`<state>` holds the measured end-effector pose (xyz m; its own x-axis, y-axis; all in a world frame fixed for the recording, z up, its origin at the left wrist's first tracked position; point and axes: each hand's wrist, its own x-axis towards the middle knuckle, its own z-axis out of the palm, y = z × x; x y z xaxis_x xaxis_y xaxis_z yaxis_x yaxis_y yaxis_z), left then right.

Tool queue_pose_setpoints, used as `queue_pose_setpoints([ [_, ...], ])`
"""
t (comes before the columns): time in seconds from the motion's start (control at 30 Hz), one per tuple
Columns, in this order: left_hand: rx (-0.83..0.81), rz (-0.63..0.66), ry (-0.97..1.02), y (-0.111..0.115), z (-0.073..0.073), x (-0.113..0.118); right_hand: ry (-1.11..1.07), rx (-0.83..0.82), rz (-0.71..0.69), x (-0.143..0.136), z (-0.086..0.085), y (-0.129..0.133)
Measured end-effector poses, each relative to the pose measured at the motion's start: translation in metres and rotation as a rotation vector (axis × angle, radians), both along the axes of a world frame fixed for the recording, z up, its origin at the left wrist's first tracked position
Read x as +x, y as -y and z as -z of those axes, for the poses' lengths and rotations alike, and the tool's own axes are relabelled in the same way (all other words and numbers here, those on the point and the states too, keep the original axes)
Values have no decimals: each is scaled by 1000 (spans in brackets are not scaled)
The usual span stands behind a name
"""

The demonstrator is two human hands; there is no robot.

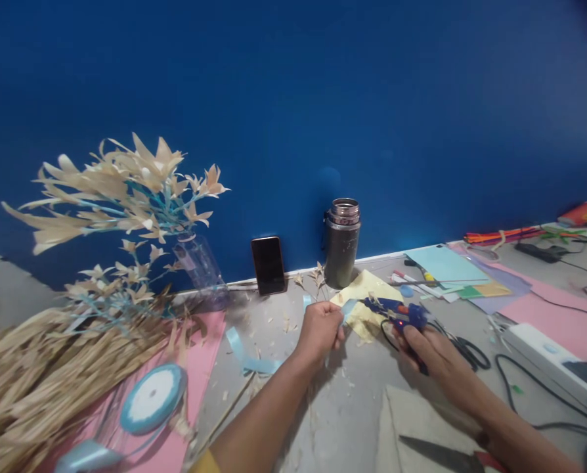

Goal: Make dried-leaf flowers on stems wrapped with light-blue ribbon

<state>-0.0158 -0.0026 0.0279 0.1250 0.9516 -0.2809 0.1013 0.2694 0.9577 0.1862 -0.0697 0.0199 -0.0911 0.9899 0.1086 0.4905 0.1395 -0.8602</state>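
a short piece of light blue ribbon (349, 309) is pinched between the thumb and fingers of the left hand (322, 326), and a blue glue gun (396, 312) is gripped in the right hand (426, 348); both hands are closed on what is held. the nozzle is pointed toward the ribbon, above a crumpled yellow paper (372, 288); whether the two touch cannot be told. a small red light is shown on the gun. an uncapped dark flask (343, 253) and a phone (268, 266) are stood near the blue wall (274, 118). to the left, pale flowers (140, 187) are held in a clear bottle (199, 266), and a ribbon spool (153, 397) is set above pink paper (207, 355). scissors (438, 453), partly hidden, are seen near the right forearm.
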Motion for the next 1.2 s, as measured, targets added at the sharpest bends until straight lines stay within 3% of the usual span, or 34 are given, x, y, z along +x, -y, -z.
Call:
queue_pose_setpoints([
  [0.17, 1, 27, -128, -14, -6, -6, 91, 56, 30, 8, -12, 0],
  [0.3, 52, 73, -261, -40, -8, -7, 164, 65, 77, 12, -29, -9],
  [0.43, 122, 127, -414, -65, -3, 0, 230, 54, 26, 12, -42, -28],
  [0.67, 219, 134, -670, -87, 7, 19, 148, -23, -16, 20, -23, -56],
  [1.03, 209, 182, -923, -82, 12, 26, 146, -106, -137, 11, -8, -72],
  [1.2, 215, 184, -939, -81, 11, 27, 266, -16, 7, 10, -2, -72],
])
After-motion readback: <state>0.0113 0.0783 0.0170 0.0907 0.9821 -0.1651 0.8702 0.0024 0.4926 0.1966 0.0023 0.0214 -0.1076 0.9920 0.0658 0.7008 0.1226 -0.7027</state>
